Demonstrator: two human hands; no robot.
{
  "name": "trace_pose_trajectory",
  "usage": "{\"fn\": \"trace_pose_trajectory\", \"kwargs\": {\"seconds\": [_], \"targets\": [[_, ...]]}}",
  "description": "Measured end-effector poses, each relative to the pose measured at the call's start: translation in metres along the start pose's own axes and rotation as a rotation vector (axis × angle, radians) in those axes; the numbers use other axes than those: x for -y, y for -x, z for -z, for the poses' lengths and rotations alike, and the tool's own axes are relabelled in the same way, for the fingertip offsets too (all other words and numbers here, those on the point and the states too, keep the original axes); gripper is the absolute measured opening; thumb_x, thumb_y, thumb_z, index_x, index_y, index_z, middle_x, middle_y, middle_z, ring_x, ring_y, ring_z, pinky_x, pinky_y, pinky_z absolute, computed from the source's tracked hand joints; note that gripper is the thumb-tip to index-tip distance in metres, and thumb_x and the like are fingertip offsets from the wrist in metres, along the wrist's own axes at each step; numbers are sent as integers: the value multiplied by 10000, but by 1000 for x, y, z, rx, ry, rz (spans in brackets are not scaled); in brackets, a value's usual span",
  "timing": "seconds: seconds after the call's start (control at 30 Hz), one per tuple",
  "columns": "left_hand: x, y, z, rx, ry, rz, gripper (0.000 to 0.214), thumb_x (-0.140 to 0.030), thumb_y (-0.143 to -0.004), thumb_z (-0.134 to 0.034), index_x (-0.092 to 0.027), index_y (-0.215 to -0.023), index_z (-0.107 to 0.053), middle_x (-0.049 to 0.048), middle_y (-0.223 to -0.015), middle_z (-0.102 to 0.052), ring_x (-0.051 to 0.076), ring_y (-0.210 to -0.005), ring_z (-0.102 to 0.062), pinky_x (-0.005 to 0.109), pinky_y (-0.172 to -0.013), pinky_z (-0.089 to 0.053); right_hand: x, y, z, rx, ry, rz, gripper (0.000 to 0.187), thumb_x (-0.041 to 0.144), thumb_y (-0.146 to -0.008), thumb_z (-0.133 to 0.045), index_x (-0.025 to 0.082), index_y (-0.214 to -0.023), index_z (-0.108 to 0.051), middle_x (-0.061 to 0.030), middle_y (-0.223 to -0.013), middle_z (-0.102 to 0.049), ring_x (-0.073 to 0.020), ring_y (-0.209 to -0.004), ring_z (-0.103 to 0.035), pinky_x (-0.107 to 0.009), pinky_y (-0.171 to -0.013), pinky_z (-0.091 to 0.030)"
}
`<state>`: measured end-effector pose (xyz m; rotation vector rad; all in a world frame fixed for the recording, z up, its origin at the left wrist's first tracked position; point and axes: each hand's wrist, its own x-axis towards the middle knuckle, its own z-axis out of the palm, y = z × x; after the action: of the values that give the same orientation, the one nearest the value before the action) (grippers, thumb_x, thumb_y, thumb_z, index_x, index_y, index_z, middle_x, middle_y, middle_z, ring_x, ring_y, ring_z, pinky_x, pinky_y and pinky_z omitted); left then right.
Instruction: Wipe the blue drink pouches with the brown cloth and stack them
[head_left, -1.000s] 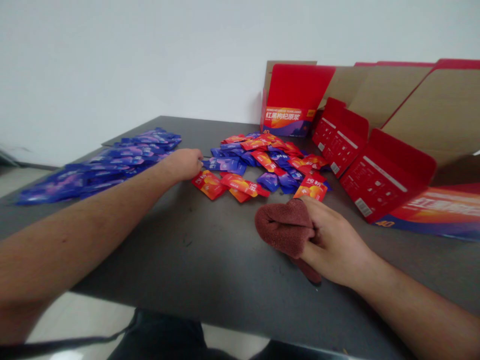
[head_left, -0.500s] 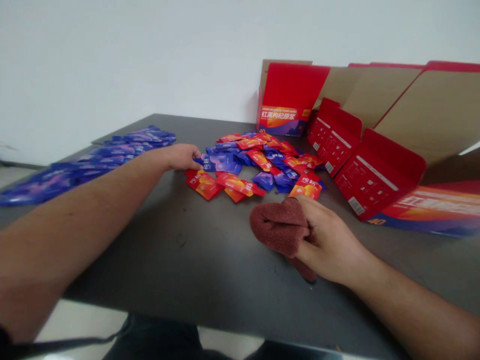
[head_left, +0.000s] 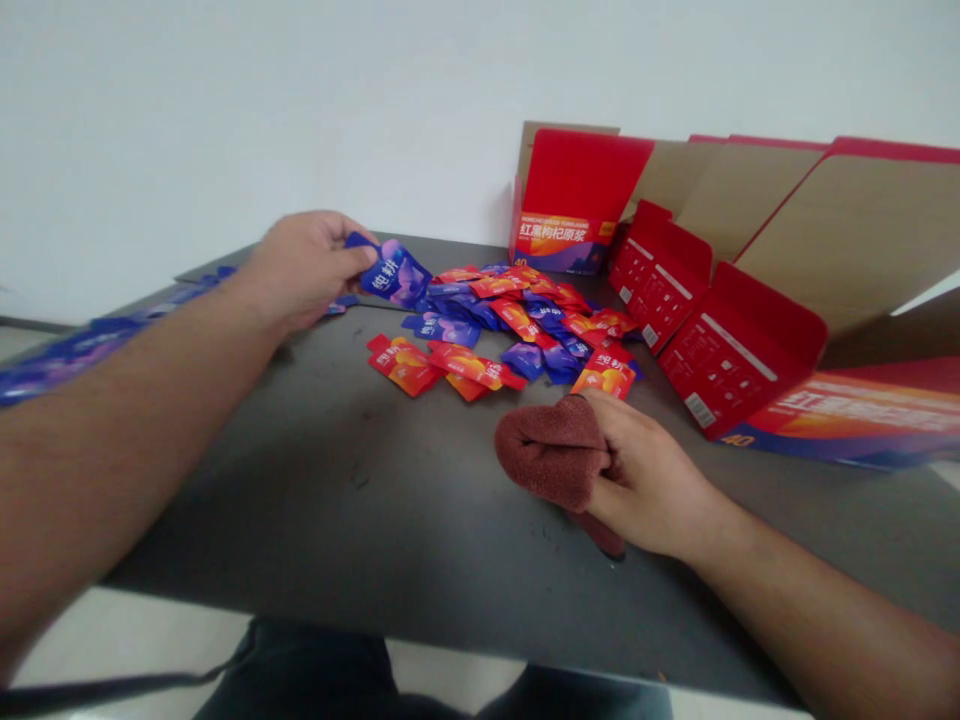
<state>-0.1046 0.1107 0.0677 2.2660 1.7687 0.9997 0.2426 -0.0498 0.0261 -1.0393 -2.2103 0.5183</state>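
Observation:
Between the thumb and fingers of my left hand point(head_left: 319, 262) is one blue sachet point(head_left: 397, 275), raised above the table with its printed face toward me. My right hand point(head_left: 649, 475) is closed round a folded brown cloth point(head_left: 551, 450), low over the table's middle. Just beyond the cloth spreads a mixed heap of red-orange and blue sachets point(head_left: 517, 310). At its near left edge lie a few red sachets point(head_left: 405, 365) and another blue sachet point(head_left: 446, 330). My left forearm covers part of a long row of blue sachets point(head_left: 82, 350).
An upright red carton point(head_left: 566, 215) stands at the back, its lid raised. Along the right side is a larger open red carton point(head_left: 757, 350) with flaps folded outward. The dark grey table point(head_left: 315, 520) ends at a front edge above my legs.
My left hand has lifted a blue sachet and moved up and left with it. Another blue sachet stays by the heap. My right hand keeps the cloth in nearly the same place.

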Motion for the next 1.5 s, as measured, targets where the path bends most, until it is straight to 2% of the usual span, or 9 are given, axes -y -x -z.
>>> {"fn": "trace_pose_trajectory", "kwargs": {"seconds": [0.07, 0.13, 0.3, 0.4, 0.5, 0.7, 0.87, 1.1, 1.5], "targets": [[-22, 10, 9, -21, 371, 100, 317, -199, -976, -541, -27, -1241, -578, 98, -929, -706, 93, -737, -640, 312, -760, -577, 2, 1, 0, 18, -42, 16, 141, 128, -782, -659, 230, -781, -562, 3, -790, -580, -172, -735, -572, -310, -665, -442], [-42, 24, 13, 46, 533, 125, 210, -157, -910, -618, -70, -1099, -641, 47, -823, -674, 88, -702, -621, 302, -746, -556, 4, 2, 1, 25, -106, 54, 133, 136, -801, -691, 231, -814, -599, -9, -848, -604, -185, -804, -600, -317, -719, -477], [-83, 66, -4, 359, 692, 48, 187, -321, -842, -740, -179, -953, -692, 22, -804, -749, 164, -704, -685, 306, -661, -555, 7, 5, 0, 72, -253, 107, 248, 230, -803, -812, 246, -1019, -690, -68, -1199, -617, -240, -1117, -617, -367, -934, -529], [-103, 83, -21, 518, 657, 7, 173, -367, -802, -754, -208, -850, -707, 9, -785, -756, 179, -688, -691, 297, -633, -545, 8, 5, 0, 141, -271, 102, 192, 258, -828, -801, 251, -995, -707, -45, -1093, -642, -217, -1027, -637, -356, -888, -543], [-114, 89, -39, 540, 627, 5, 170, -393, -815, -733, -227, -848, -720, 3, -784, -755, 188, -717, -705, 289, -636, -533, 9, 3, 0, 175, -244, 30, 204, 243, -838, -788, 245, -1035, -735, -33, -986, -674, -208, -945, -652, -330, -813, -549], [-111, 97, -73, 385, 841, 70, 178, -397, -839, -732, -238, -889, -670, 0, -822, -732, 176, -747, -681, 295, -667, -538, 9, -1, -1, 172, -281, -170, 322, 248, -885, -730, 242, -1207, -725, -22, -1015, -746, -189, -890, -687, -297, -774, -555], [-104, 109, -85, 370, 1059, 184, 208, -367, -833, -741, -226, -931, -624, 9, -865, -720, 157, -761, -673, 290, -682, -537, 6, -2, -5, 120, -386, -277, 369, 257, -872, -730, 235, -1239, -698, -18, -1064, -768, -208, -953, -722, -309, -798, -574], [-89, 114, -91, 470, 930, 137, 235, -449, -915, -672, -231, -838, -633, 5, -726, -675, 164, -642, -665, 299, -597, -542, 1, -7, -9, 88, -640, -359, 438, 356, -908, -741, 249, -1322, -645, -50, -1234, -773, -246, -1110, -746, -378, -963, -598], [-88, 114, -91, 510, 837, 150, 204, -369, -967, -568, -211, -837, -564, -20, -657, -663, 160, -580, -688, 276, -557, -546, 0, -6, -9, 50, -569, -364, 433, 347, -911, -738, 236, -1317, -635, -32, -1197, -775, -220, -1084, -743, -339, -933, -591]]}}
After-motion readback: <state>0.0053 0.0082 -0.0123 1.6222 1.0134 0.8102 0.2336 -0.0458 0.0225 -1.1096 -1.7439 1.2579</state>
